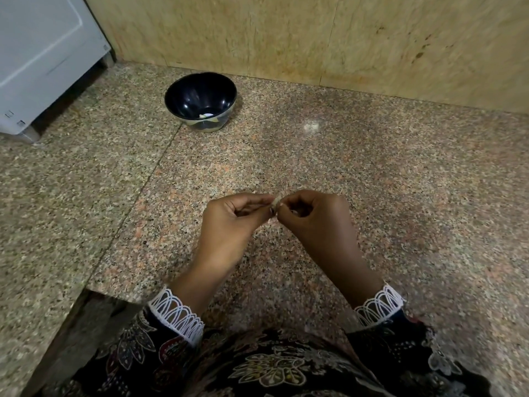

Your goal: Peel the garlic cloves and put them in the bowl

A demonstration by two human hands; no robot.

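Counter: speckled granite (372,173) is seen filling most of the view, with a thin seam running across its left part.
Wall: a tan stone backsplash (286,32) is set along the counter's far edge.
Appliance: a white appliance (43,58) is stood on the counter at the far left corner.
Bowl: a dark bowl (200,90) is placed upright near the backsplash, well apart from the hands; something small and pale (206,115) is seen at its bottom, too small to be identified.
Garlic clove: a small pale clove (275,204) is held above the counter, between the two hands, in the middle of the view.
Left hand: the left hand (233,222) is raised over the counter, its fingers (257,199) curled, the clove pinched at their tips.
Right hand: the right hand (315,216) is held just beside the left, its fingers (289,201) curled and pinched on the same clove from the other side.
Sleeves: dark flowered sleeves with white lace cuffs (177,313) are worn at both wrists.
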